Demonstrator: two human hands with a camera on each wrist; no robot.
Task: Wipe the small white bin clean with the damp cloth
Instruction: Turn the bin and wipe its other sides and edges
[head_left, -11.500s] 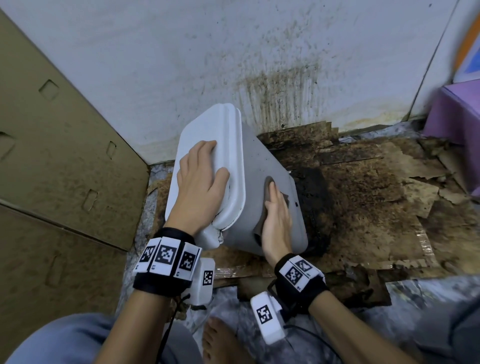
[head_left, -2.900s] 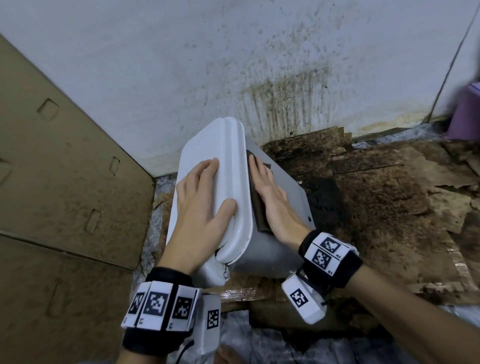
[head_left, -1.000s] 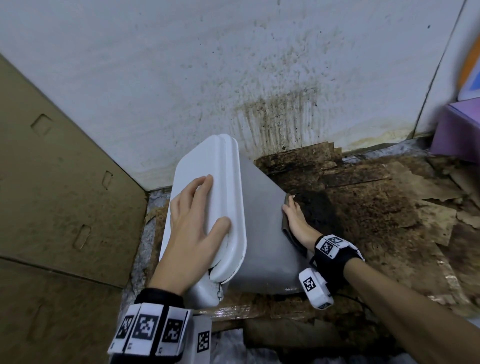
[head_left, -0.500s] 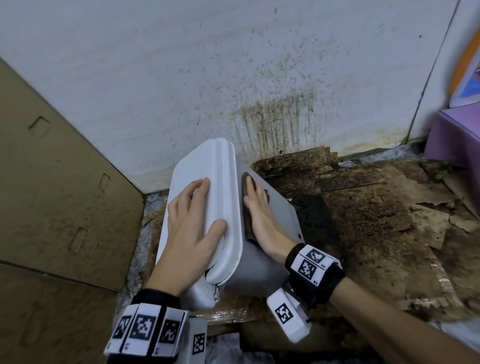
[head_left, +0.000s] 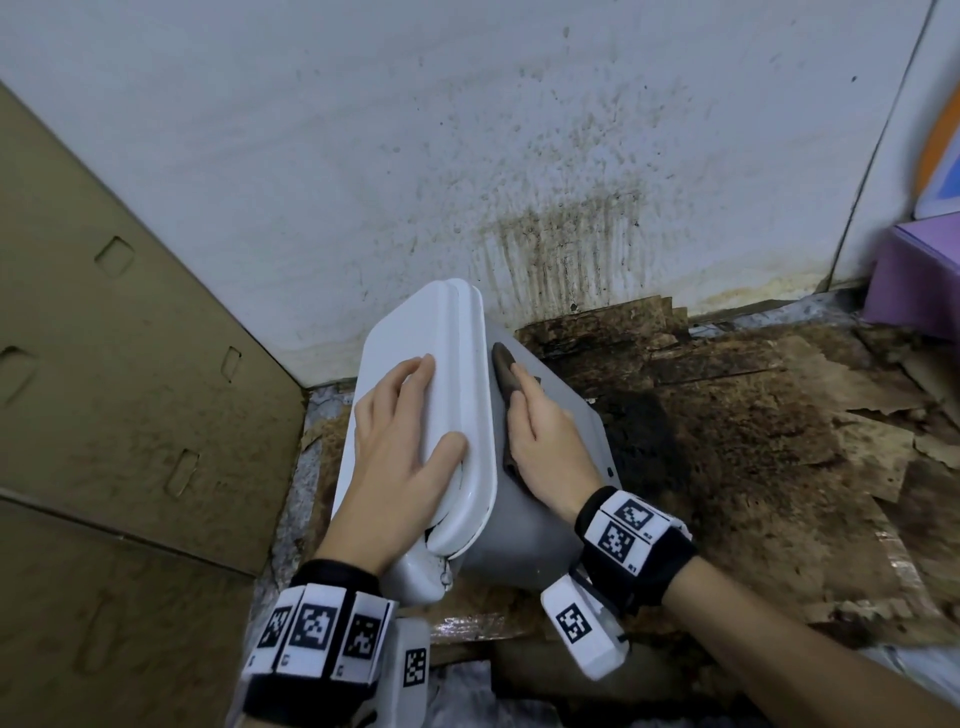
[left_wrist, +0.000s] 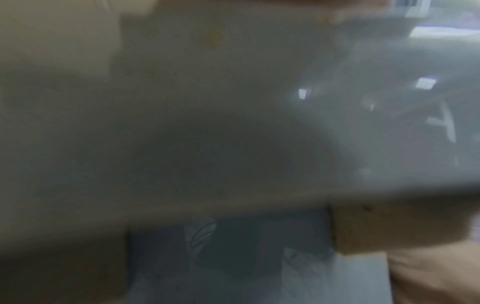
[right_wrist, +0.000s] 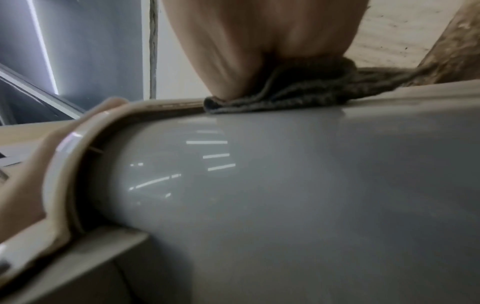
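Note:
The small white bin (head_left: 524, 540) lies tilted on its side on the floor, its white lid (head_left: 431, 332) facing left. My left hand (head_left: 400, 441) lies flat on the lid with fingers spread and the thumb hooked over the lid's rim. My right hand (head_left: 540, 441) presses a dark brown cloth (head_left: 506, 371) flat against the bin's grey upper side, right beside the lid rim. In the right wrist view the folded cloth (right_wrist: 298, 94) sits squeezed between my palm and the glossy bin wall (right_wrist: 285, 195). The left wrist view is blurred grey.
A white wall (head_left: 467, 130) with dark splatter stands just behind the bin. Cardboard panels (head_left: 119, 415) lean at the left. Stained, torn brown cardboard (head_left: 753, 441) covers the floor to the right. A purple box (head_left: 919, 275) sits at the far right.
One second ago my right hand with the cloth was at the bin's right edge; it swept back up to the lid rim and has since slid a little further along it. The left hand stayed on the lid.

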